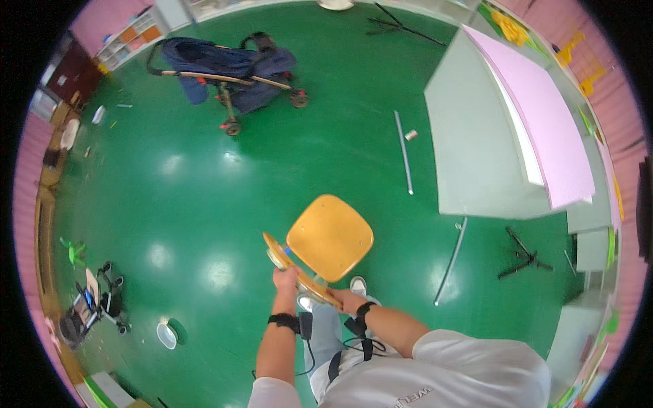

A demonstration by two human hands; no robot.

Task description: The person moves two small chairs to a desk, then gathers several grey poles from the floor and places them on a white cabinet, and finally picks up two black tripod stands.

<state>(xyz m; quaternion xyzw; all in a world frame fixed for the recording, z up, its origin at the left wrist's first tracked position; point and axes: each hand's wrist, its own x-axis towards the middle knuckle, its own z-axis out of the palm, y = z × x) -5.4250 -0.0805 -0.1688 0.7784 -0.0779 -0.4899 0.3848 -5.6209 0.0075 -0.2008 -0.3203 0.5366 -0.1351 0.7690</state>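
Note:
A chair with a rounded yellow wooden seat [330, 238] stands right in front of my feet. Its curved yellow backrest [305, 277] is nearest to me, seen almost edge-on. My left hand [286, 277] grips the backrest close to its left part, fingers wrapped over the edge. Toward the other end, my right hand [348, 301] is closed around the backrest's right end. The chair's legs are hidden under the seat. Dark straps with small boxes sit on both my wrists.
A dark blue stroller [231, 68] stands far left, another stroller [95, 302] near left. By it lies a white basin [167, 335]. Metal tubes [404, 153] and a black stand base [524, 257] are on the green floor at right, beside a large grey cabinet [476, 136].

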